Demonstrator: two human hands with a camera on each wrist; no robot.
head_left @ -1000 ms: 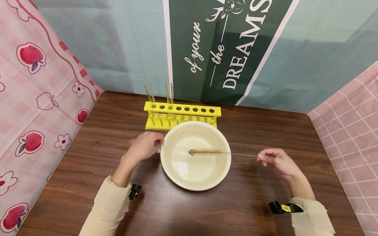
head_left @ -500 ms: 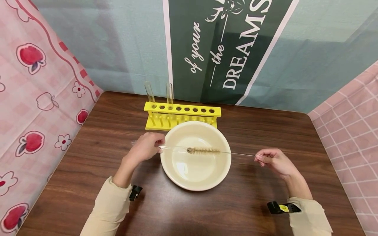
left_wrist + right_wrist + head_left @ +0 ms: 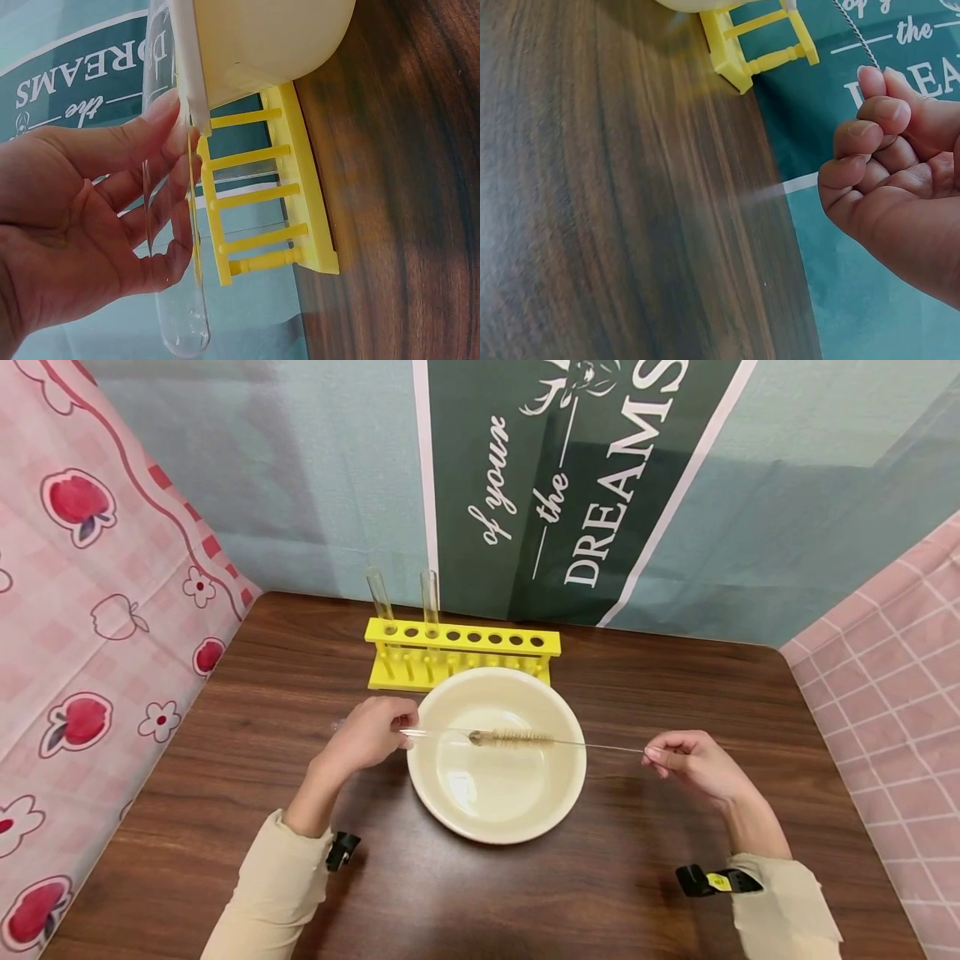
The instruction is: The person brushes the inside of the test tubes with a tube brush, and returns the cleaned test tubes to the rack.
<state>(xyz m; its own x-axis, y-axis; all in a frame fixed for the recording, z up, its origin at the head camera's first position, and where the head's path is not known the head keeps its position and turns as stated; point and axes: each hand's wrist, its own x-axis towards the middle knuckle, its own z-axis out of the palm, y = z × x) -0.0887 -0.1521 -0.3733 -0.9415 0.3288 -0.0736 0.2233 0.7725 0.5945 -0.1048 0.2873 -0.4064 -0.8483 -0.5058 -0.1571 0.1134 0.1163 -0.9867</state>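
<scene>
Backdrop: blue cloth (image 3: 330,468) with a dark green lettered panel (image 3: 487,568), standing along the table's back edge.
Side cloths: apple-print pink cloth (image 3: 157,652) along the left edge; pink tile-pattern cloth (image 3: 900,710) along the right edge.
Table (image 3: 495,902): dark brown wood grain, glossy in front of the bowl; back corners rounded.
Rack (image 3: 463,644): yellow, near the back edge, left of its middle; two upright test tubes (image 3: 430,602) in its first and third holes from the left.
Bowl (image 3: 501,793): cream, well in from both side edges, overlapping the rack's front in the head view; contact cannot be told.
Side margins: wood lies between each hand and its side edge.
Left hand (image 3: 370,731): grasping a glass tube (image 3: 184,326), rounded end toward the left edge, other end over the bowl.
Right hand (image 3: 697,767): thumb and fingertips pinching the wire end of a brush (image 3: 517,737), raised over the table's right half.
Brush position: bristles above the bowl, tip at the tube's mouth; whether inside cannot be told.
</scene>
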